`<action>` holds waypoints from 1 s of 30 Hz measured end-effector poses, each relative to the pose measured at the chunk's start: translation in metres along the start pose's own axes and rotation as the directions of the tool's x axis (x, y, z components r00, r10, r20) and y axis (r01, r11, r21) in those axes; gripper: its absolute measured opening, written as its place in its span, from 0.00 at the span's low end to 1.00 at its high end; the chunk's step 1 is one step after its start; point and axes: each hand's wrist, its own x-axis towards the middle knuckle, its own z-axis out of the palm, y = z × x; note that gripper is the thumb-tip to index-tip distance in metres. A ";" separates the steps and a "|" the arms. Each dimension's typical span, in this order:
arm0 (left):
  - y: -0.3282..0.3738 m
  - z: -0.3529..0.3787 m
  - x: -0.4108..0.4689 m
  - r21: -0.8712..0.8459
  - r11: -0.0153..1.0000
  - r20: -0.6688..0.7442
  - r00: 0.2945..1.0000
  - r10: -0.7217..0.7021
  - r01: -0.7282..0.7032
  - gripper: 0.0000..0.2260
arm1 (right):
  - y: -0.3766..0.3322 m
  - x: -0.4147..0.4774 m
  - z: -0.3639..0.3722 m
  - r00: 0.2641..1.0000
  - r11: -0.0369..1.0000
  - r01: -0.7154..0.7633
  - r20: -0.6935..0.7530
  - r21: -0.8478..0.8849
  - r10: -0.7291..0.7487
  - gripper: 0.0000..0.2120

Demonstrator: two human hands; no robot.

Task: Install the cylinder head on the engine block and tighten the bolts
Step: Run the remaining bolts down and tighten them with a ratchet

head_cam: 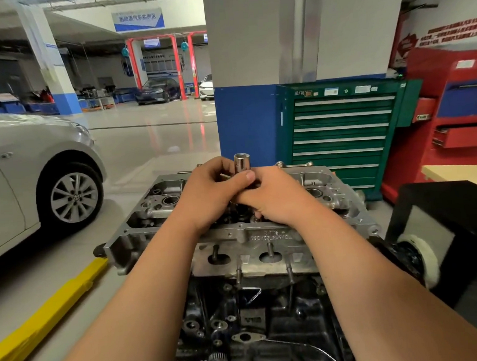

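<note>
The left hand and right hand, pressed together, clasp an upright socket, open end up, above the middle of the cylinder head, which lies left to right.

The cylinder head is seen as bare cast metal, matt grey and rough-grained. The engine block at 6 o'clock is shown as dark, grimy metal. The socket is finished in bright, glossy metal. A glossy, smooth floor is seen at 11 o'clock.
</note>
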 end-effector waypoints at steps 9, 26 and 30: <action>0.003 0.003 -0.001 0.032 0.999 -0.043 0.999 0.027 -0.026 0.11 | 0.004 0.001 0.000 0.999 0.998 0.048 -0.008 0.031 -0.048 0.07; 0.011 0.002 0.008 0.048 0.998 -0.073 0.997 0.036 -0.033 0.11 | -0.001 0.004 0.004 1.000 0.995 -0.001 0.007 0.095 0.000 0.08; 0.006 -0.003 0.010 0.000 0.999 -0.029 0.999 0.046 -0.046 0.08 | 0.003 0.003 0.001 0.996 0.995 -0.032 0.088 0.093 0.023 0.08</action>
